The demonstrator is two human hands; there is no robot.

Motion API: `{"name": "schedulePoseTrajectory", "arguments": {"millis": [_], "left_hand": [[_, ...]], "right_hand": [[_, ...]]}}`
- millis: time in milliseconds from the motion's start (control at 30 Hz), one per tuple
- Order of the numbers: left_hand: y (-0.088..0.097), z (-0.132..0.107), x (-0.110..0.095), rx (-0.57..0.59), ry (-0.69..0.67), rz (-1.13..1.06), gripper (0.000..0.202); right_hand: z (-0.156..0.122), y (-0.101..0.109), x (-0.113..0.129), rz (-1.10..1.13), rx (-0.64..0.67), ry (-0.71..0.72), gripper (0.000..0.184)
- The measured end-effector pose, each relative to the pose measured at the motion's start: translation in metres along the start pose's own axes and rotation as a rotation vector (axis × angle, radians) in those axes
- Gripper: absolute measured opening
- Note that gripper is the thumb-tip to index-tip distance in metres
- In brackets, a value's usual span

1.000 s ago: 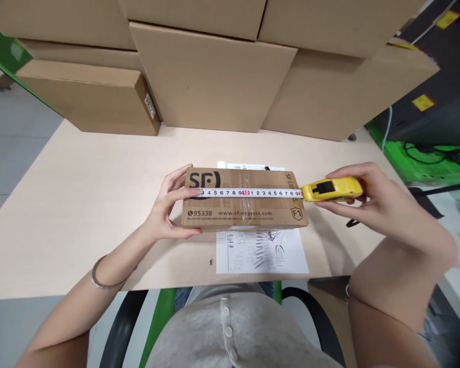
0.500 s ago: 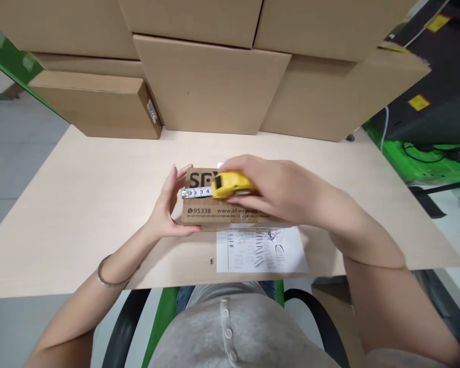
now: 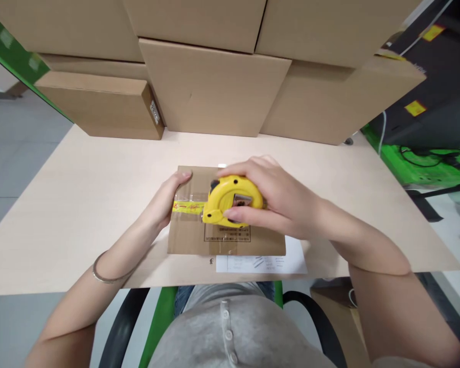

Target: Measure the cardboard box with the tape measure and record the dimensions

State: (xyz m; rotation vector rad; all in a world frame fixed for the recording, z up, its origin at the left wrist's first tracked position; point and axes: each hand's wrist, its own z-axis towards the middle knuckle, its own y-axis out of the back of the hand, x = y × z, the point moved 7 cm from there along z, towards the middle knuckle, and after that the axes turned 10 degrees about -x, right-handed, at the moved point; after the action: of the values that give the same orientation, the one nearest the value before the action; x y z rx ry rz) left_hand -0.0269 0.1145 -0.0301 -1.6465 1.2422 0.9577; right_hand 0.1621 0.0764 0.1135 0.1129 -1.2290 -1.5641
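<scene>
A small brown cardboard box (image 3: pixel 187 240) is in front of me, with clear tape and a printed frame on the face turned up. My left hand (image 3: pixel 168 199) grips its left end, thumb on the upper face, the other fingers mostly hidden. My right hand (image 3: pixel 278 197) is closed around a yellow tape measure (image 3: pixel 235 200) held over the middle of the box. Between the left end and the tape measure runs a yellow strip (image 3: pixel 187 207) with red marks; I cannot tell whether it is the blade or a label. Partly under the box lies a printed paper sheet (image 3: pixel 264 263).
Large cardboard boxes (image 3: pixel 214 92) stand stacked along the back of the table (image 3: pixel 80 214). A flatter box (image 3: pixel 95 105) leans at the back left. Dark equipment (image 3: pixel 417 87) and cables lie beyond the right edge. A chair armrest (image 3: pixel 122 327) is below the front edge.
The box has been turned, so a different face is up and the logo is out of sight. The tape measure has rolled onto its side; the white numbered blade no longer shows.
</scene>
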Motion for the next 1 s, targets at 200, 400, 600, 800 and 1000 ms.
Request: {"name": "schedulePoseTrajectory", "arguments": {"millis": [200,400,600,800,1000], "left_hand": [[-0.003,0.002,0.021,-0.028,0.188,0.032,0.048],[-0.001,0.000,0.024,-0.130,0.197,-0.013,0.039],[-0.005,0.006,0.028,-0.127,0.208,-0.094,0.039],[0.000,0.014,0.037,-0.103,0.184,-0.102,0.047],[0.007,0.018,0.040,-0.137,0.126,-0.102,0.051]], "right_hand": [[-0.024,-0.046,-0.036,-0.203,0.048,-0.068,0.051],[-0.036,-0.013,-0.078,-0.293,-0.147,-0.224,0.062],[-0.105,0.007,-0.190,-0.416,0.204,-0.916,0.047],[-0.143,-0.013,-0.215,-0.098,0.222,-0.936,0.051],[-0.166,-0.012,-0.229,0.292,-0.074,-0.953,0.061]]}}
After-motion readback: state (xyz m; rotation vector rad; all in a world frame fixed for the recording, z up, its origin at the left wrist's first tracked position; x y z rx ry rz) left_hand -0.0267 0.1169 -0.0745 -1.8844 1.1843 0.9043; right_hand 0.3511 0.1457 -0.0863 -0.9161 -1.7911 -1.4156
